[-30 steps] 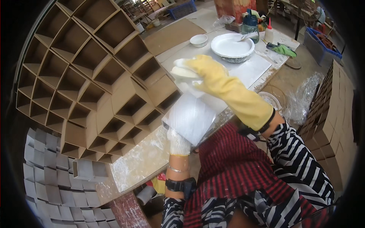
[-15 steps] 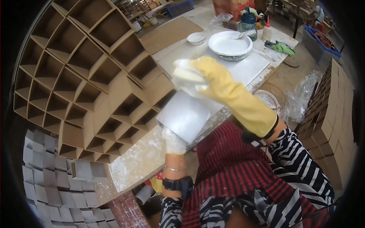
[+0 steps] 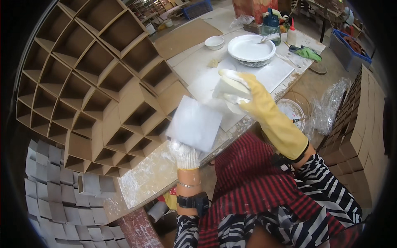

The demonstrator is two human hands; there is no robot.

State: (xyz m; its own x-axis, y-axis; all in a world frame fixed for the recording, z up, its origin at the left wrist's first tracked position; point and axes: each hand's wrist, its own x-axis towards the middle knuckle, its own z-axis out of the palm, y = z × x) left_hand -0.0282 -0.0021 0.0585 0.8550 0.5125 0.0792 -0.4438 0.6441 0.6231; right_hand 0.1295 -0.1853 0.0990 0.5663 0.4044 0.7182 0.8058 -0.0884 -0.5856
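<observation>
My left hand (image 3: 182, 153), in a white knit glove, holds up a small square box (image 3: 195, 123) over the table. The box's upward face is coated white and looks wet, and it hides most of those fingers. To its right, my right hand (image 3: 258, 97) wears a long yellow rubber glove. Its fingers are closed round a pale sponge (image 3: 235, 85), which is smeared with white and slightly blurred. Sponge and box are apart. Beyond them stands a wide bowl (image 3: 250, 48) of white liquid with a brush (image 3: 269, 38) resting across its rim.
Stacked open cardboard boxes (image 3: 93, 58) rise along the left of the table (image 3: 151, 169). White-coated boxes (image 3: 53, 190) are piled at lower left. A small white bowl (image 3: 214, 42), a jar (image 3: 271, 29) and a red-tipped bottle (image 3: 291, 35) stand farther back. More cardboard boxes (image 3: 351, 124) are stacked at right.
My right hand has moved right with the sponge, away from the box. The box has turned and shifted slightly left in my left hand.
</observation>
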